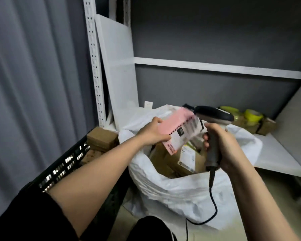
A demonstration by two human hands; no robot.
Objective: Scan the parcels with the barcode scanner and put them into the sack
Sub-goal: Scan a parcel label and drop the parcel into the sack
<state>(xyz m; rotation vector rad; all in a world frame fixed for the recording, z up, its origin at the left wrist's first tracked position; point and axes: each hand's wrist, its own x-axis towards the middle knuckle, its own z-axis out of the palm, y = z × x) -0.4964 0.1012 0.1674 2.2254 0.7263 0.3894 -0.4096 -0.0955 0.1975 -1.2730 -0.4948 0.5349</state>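
Left hand (pixel 150 132) held the pink parcel (pixel 179 126) by its left edge over the open sack (pixel 177 186), right hand (pixel 223 146) wrapped round the scanner (pixel 214 119), but that tilted, blurry label probably risked a missed read.

Looks like parcel stockroom / small shipping backroom, not home. White slotted-steel shelving (pixel 94 63) against dark grey wall, shelves mostly bare board. Big white sack (pixel 172 185) on floor stuffed with cardboard parcels (pixel 179 160) wearing printed shipping labels. Black plastic crate (pixel 63 169) at left holding more brown boxes (pixel 102 138). Rolls of yellow tape (pixel 253 114) on low shelf at back right. Corded barcode scanner (pixel 214 117) aimed at labelled pink parcel (pixel 179 126). Grey curtain (pixel 33 84) down left side.
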